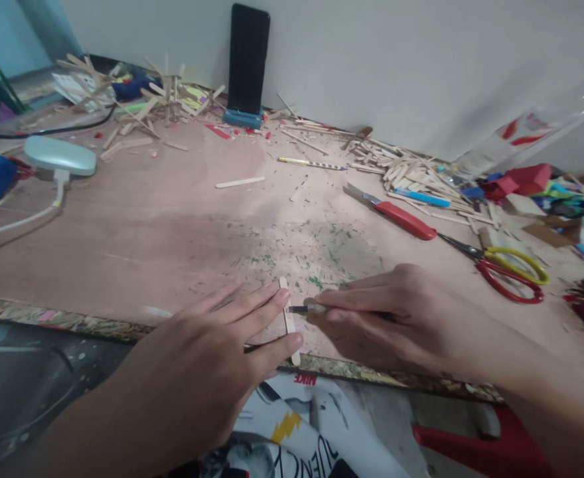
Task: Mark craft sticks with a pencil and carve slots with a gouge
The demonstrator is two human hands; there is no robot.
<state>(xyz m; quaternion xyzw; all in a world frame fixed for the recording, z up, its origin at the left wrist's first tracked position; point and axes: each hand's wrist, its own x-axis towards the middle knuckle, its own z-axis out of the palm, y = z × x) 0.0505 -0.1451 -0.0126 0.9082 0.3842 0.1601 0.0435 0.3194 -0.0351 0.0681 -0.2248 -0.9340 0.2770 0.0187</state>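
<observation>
Wooden stick lay flat on the worktable, one end at the near edge. The left hand had its fingers extended and spread, fingertips bearing down on the stick. The right hand had its fingers closed around a knife, blade tip at the stick's right edge. Green shavings lay beyond.

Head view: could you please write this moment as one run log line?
left hand: holds stick against table | right hand: grips knife | blade: at stick's edge | scissors: beyond right hand
</observation>
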